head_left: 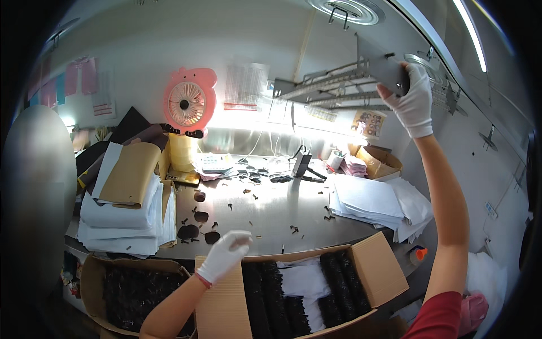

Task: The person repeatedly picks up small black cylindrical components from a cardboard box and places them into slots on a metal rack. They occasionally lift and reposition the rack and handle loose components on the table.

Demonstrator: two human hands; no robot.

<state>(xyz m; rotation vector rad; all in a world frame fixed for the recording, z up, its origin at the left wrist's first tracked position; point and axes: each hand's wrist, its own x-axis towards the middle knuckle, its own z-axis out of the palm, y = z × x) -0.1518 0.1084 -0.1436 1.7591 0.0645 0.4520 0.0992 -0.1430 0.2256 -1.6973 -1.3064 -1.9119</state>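
Observation:
My right hand (414,101), in a white glove, is raised high at the right. It grips the grey end plate of a metal rack (339,85) with long notched bars, which hangs tilted in the air above the table. My left hand (228,254), also white-gloved, hovers over the table's front edge, its fingers loosely apart with nothing in them. Below it stands an open cardboard box (389,271) holding rows of black pieces (339,282) packed tightly, with white paper (305,279) between them. Dark lenses (188,231) lie on the metal table left of that hand.
Small dark screws (294,229) are scattered over the table (265,220). Paper stacks stand left (121,226) and right (367,198). A pink fan (186,104), a calculator (217,163) and a black adapter (302,164) are at the back. Another box (93,282) holds dark pieces.

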